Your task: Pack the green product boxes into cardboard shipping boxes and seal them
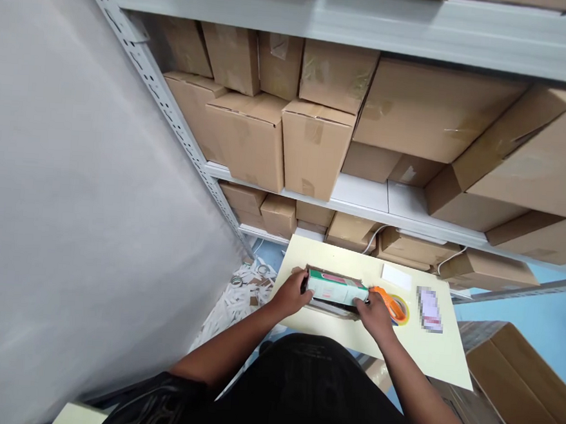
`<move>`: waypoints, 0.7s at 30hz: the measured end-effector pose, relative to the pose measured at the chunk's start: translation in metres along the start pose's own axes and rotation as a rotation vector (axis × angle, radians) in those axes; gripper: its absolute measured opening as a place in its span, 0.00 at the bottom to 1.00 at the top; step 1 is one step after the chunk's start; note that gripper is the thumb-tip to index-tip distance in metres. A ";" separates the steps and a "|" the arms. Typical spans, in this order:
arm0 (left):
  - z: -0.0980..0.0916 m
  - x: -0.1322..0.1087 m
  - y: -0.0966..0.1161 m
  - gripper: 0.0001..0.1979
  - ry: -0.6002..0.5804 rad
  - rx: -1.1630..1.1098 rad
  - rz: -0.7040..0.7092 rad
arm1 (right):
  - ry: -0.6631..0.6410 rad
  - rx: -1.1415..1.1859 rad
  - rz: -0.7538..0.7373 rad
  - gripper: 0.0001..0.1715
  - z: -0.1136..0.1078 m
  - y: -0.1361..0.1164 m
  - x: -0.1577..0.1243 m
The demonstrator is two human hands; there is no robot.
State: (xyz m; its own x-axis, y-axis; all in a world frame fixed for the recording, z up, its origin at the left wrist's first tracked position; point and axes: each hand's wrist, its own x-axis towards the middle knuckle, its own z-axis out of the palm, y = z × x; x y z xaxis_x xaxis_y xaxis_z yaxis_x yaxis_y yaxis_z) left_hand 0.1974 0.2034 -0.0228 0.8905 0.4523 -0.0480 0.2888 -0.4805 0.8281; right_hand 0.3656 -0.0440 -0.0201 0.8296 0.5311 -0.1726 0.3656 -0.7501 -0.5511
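Note:
A green and white box [336, 289] lies lengthwise between my hands, over an open cardboard carton [338, 311] on the pale yellow tabletop [428, 360]. My left hand [293, 294] grips the box's left end, thumb on the near side. At the other end, my right hand [373, 314] has its thumb on the near face and its fingers curled around the corner. The carton's edges show behind and in front of the box; whether the box rests on its floor is hidden. Just beyond my right hand is an orange tape dispenser [389, 302] with a tape roll.
A white slip [397, 276] and a blurred-out rectangular item [430, 309] lie on the tabletop's right side. Shelves hold stacked cardboard boxes [316, 151] ahead. A large open carton [518, 377] stands at right. Paper scraps [228, 305] litter the floor beside the left wall.

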 end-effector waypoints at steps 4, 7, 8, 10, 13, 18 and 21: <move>0.006 0.006 -0.016 0.13 -0.001 0.197 0.063 | -0.080 -0.181 -0.040 0.22 0.015 0.005 0.007; 0.013 0.010 -0.019 0.15 -0.007 0.323 -0.029 | -0.112 -0.196 -0.064 0.20 0.019 0.007 0.011; 0.015 0.012 -0.019 0.17 0.015 0.353 -0.068 | -0.107 -0.180 -0.067 0.19 0.017 0.009 0.012; 0.018 0.013 -0.020 0.24 0.101 0.346 -0.148 | -0.070 -0.122 -0.018 0.18 0.013 0.016 0.015; 0.022 0.014 -0.025 0.38 0.214 0.113 -0.316 | -0.044 -0.023 0.152 0.24 0.004 0.036 0.020; 0.034 0.006 -0.030 0.36 0.174 -0.335 -0.664 | -0.360 0.306 0.282 0.30 0.010 0.066 0.031; 0.049 -0.004 -0.023 0.22 0.117 -0.352 -0.698 | -0.441 0.616 0.289 0.32 0.023 0.081 0.035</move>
State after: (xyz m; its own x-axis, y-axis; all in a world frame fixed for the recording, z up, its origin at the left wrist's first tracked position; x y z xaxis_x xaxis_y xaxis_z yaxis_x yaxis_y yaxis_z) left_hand 0.2044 0.1756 -0.0695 0.4958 0.6472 -0.5791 0.6216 0.2013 0.7571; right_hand 0.4141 -0.0773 -0.0896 0.5661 0.5520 -0.6123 -0.2427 -0.5983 -0.7637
